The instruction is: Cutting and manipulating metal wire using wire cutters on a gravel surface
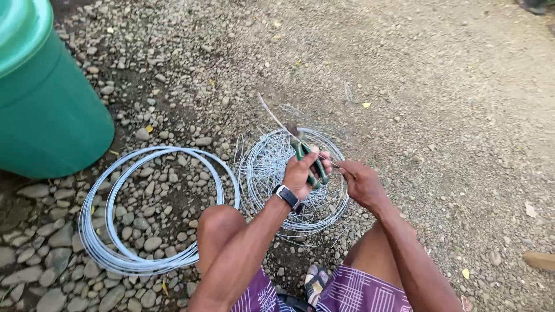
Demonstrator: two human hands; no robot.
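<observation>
Over the gravel ground point(439, 115), between our knees, we worked above a loose tangle of cut wire pieces point(272, 164) lying in a rough ring. Our left hand point(303, 173) was closed around the green handles of the pliers point(309, 159), whose nose pointed up and away from us; a black watch point(287, 196) sat on that wrist. Our right hand point(361, 184) pinched one end of a short wire point(276, 118) with thumb and fingers pressed together. That wire ran up and to the left, passing the pliers' nose; whether the pliers gripped it, we could not tell. The two hands were just beside each other, not touching.

To the left, a larger coil of pale wire point(150, 211) lay flat on the stones, apart from the tangle. A green barrel point(46, 98) stood at the upper left. A sandalled foot point(315, 283) showed below, between purple shorts point(358, 294).
</observation>
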